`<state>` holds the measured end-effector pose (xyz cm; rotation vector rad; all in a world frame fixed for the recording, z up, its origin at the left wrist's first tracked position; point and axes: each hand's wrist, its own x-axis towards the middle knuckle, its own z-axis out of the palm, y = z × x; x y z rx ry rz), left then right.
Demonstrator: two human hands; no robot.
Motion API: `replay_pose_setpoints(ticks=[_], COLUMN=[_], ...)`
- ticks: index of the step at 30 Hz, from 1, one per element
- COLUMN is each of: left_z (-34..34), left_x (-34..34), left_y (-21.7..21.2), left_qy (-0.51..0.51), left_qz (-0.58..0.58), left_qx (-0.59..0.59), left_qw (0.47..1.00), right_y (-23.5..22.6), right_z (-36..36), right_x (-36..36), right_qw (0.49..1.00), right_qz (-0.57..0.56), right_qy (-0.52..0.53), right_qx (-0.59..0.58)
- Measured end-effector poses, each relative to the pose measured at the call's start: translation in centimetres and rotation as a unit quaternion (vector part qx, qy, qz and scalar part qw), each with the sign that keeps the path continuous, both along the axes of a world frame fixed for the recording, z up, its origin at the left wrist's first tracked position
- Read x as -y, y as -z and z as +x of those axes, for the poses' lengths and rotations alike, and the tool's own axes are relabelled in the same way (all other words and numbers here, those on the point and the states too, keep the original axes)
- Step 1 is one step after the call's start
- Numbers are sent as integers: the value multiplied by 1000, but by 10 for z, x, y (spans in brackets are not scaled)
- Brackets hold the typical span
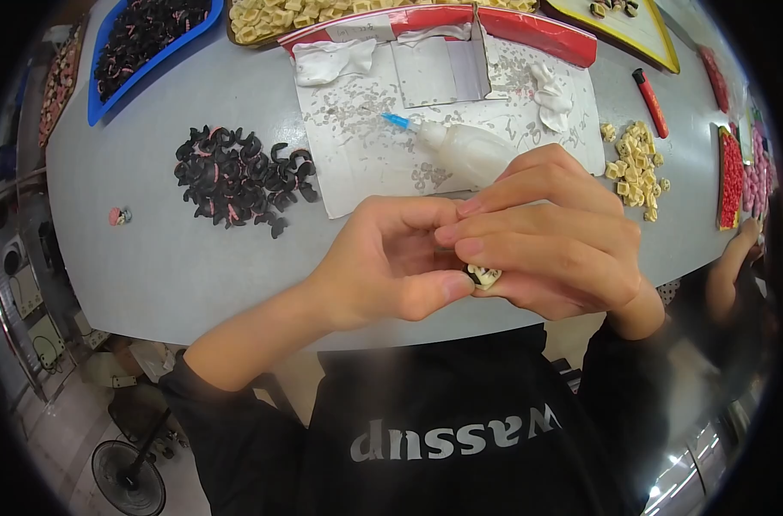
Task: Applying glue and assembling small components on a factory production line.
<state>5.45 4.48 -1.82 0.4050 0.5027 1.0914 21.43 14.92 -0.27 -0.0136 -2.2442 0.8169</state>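
Close to the table's near edge, my two hands meet around a small cream piece with black parts point(486, 276), which looks like a tiny figurine head. The thumb of my left hand point(383, 262) presses against its black side, and that hand's other fingers curl behind. My right hand point(563, 236) closes over the piece from the right, its fingertips hiding most of it. Beyond the hands, a white squeeze bottle point(464, 150) with a blue needle tip point(397, 120) lies on a white sheet point(348, 176) spotted with glue.
Left of the sheet is a pile of black curved pieces point(237, 176); cream pieces point(636, 163) lie to its right, near a red marker-like tool point(651, 103). A blue tray point(99, 107) and a yellow-rimmed tray point(666, 52) stand farther back. Another person's arm point(728, 267) shows at right.
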Motion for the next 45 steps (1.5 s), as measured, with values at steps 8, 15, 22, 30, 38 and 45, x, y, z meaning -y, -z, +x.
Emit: replay_pose_setpoints(ticks=[8,15,22,30,38,45], left_z=[1,2,1,4,4,7], left_x=[1,2,1,2,3,2], left_y=[-1,1,-2,-2,-2,-2], left_qy=[-4,-12,16,8,22,-15], left_qz=[-28,-16,-11,-40,-39,-7], left_qx=[17,30,-2,4,-27,-46], left_qw=[999,999,1000,999,999,999], right_y=[-8,-7,0,5,5,3], right_z=[3,4,4,3,3,3], right_x=[-3,-2,1,6,10,7], right_qw=[999,998,999,999,999,999], right_qz=[2,6,29,32,38,25], right_qy=[-12,-27,-37,-21,-5,-21], right_qx=[44,55,25,3,2,18])
